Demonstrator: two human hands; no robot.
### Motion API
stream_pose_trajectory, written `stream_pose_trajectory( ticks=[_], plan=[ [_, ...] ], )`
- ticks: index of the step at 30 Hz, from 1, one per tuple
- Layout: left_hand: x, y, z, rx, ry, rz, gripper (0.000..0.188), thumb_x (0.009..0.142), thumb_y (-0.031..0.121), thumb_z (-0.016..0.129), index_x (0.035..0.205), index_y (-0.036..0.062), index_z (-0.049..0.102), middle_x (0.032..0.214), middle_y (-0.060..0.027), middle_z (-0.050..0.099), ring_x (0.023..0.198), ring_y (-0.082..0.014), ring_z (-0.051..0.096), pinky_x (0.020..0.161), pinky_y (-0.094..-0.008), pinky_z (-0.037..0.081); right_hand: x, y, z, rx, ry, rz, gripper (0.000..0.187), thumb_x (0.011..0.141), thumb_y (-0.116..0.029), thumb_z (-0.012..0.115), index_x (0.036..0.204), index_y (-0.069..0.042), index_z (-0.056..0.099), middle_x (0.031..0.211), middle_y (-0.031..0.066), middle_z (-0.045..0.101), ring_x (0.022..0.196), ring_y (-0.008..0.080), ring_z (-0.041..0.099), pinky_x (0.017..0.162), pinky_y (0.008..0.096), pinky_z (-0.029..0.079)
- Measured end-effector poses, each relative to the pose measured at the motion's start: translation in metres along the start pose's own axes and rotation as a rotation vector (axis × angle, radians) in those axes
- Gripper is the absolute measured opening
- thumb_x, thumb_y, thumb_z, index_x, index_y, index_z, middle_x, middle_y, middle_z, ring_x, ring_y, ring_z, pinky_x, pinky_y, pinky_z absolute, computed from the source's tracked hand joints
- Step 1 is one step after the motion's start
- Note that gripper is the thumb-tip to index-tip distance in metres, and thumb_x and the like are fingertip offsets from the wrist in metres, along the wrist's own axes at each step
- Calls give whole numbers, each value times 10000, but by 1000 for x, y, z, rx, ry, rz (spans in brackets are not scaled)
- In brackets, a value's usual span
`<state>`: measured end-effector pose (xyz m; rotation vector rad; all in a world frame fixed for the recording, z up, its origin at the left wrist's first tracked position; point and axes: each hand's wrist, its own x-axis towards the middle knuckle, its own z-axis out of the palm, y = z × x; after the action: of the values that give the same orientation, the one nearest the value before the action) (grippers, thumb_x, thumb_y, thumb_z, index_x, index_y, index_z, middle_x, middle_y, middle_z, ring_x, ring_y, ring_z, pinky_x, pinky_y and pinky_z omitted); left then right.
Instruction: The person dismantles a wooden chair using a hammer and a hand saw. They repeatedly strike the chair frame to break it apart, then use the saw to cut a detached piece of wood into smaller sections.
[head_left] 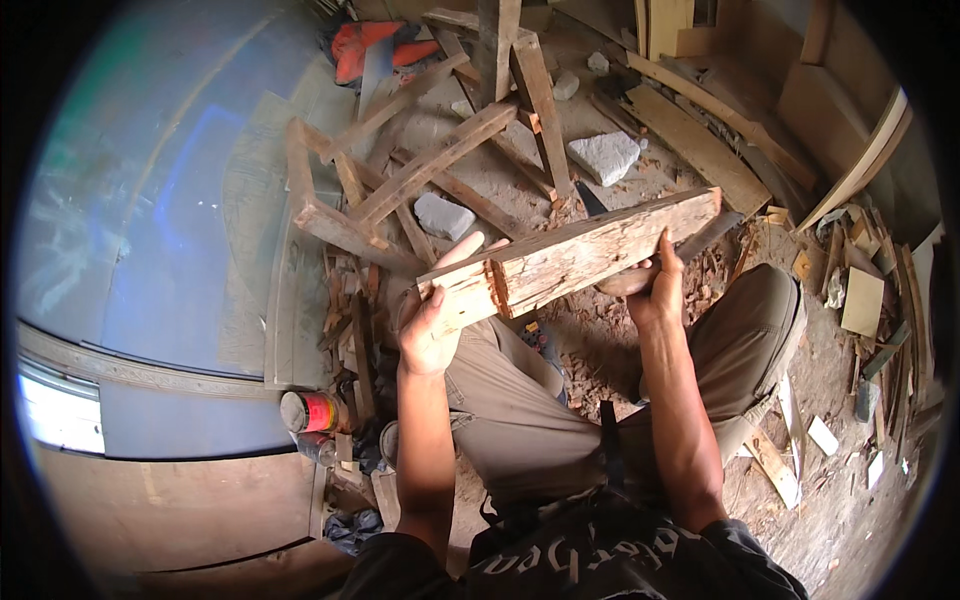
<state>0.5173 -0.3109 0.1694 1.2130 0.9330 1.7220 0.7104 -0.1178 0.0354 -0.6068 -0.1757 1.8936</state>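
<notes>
A weathered wooden board [600, 250] slants across in front of me, its right end higher. Near its left end a rough, splintered notch crosses it, with paler wood beyond. My left hand [428, 335] is closed around that end, thumb on the near face and fingers behind. Along the lower edge, toward the right end, my right hand [655, 290] grips the board with a finger against its face. Beside that hand show a rounded brown piece [625, 281] and a dark bar [710, 238], both partly hidden. A dark pointed strip [590, 199] pokes out behind the board.
A rough wooden frame [430, 165] stands ahead, with white broken blocks [604, 157] near it. Wood chips [600, 370] litter the ground between my legs. Scrap planks [880, 300] lie at right. A can [308, 411] stands at left beside a large bluish panel [180, 200].
</notes>
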Motion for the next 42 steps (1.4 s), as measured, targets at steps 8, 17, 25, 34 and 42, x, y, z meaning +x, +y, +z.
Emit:
stream_pose_trajectory(
  ticks=[8, 17, 25, 34, 42],
  plan=[
    [-4, 3, -4, 208, 41, 34, 724, 954, 425, 634, 1390, -129, 470, 1398, -226, 550, 1292, -271, 536, 1116, -413, 381, -18, -57, 39, 39, -95, -197, 235, 979, -350, 661, 1046, -132, 610, 800, -50, 539, 685, 87, 454, 757, 297, 484],
    [54, 72, 40, 505, -396, -71, 875, 966, 590, 557, 1465, -105, 372, 1490, -273, 447, 1396, -353, 434, 1170, -439, 313, -35, -110, 104, 5, -457, -351, 192, 1000, -311, 639, 1072, -136, 609, 910, -24, 633, 617, 65, 443, 644, 217, 456],
    [71, 59, 79, 460, -498, -130, 618, 797, 187, 746, 1319, -58, 522, 1209, -106, 639, 1096, -171, 580, 990, -315, 461, -80, -138, 167, -318, -729, -504, 282, 1008, -326, 620, 1095, -57, 619, 861, -3, 623, 644, 64, 505, 609, 240, 441],
    [52, 23, 71, -257, -202, 153, 813, 696, 225, 700, 1412, -11, 396, 1153, -132, 564, 1036, -240, 603, 865, -403, 576, -143, -142, 208, -803, -698, -654, 491, 983, -332, 621, 1297, 44, 587, 1208, 196, 690, 593, 54, 475, 599, 239, 429],
    [56, 30, 31, -708, 5, 563, 805, 793, 216, 691, 1490, 93, 307, 1189, -41, 465, 1135, -214, 508, 1083, -476, 422, -172, -78, 108, -756, -542, -176, 327, 962, -324, 702, 1049, -10, 723, 598, -41, 554, 463, 41, 481, 425, 235, 355]
  ],
)
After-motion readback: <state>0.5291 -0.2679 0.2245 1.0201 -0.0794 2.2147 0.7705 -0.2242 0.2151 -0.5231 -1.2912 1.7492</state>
